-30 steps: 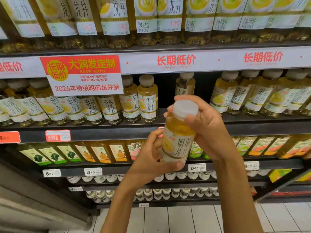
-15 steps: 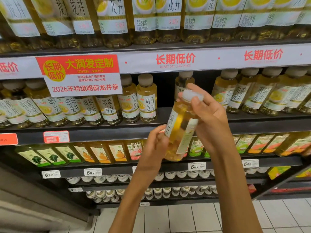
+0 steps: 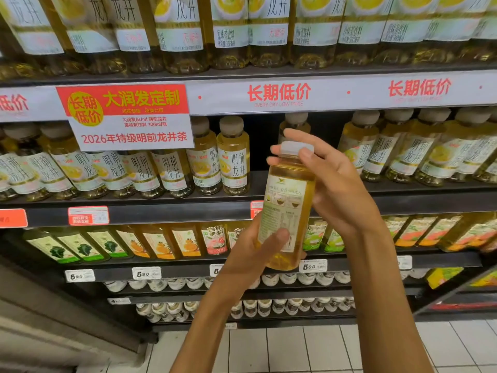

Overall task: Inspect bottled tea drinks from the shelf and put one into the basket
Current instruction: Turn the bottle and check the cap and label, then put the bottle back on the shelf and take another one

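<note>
I hold one bottle of yellow tea [image 3: 288,200] with a white cap upright in front of the shelves, its back label with small print facing me. My left hand [image 3: 252,251] grips its lower part, thumb across the label. My right hand [image 3: 330,184] wraps the upper part, fingers on the cap. Rows of the same tea bottles [image 3: 232,157] stand on the middle shelf [image 3: 161,211] behind. No basket is in view.
A red and white promotion sign [image 3: 126,117] hangs from the upper shelf edge. Larger bottles fill the top shelf [image 3: 269,30]. Lower shelves hold juice-labelled bottles [image 3: 158,243] and white-capped bottles [image 3: 295,278]. White floor tiles [image 3: 295,351] lie below.
The bottle has been turned in my hands from its front label to its back label. It stands more upright and a little higher now.
</note>
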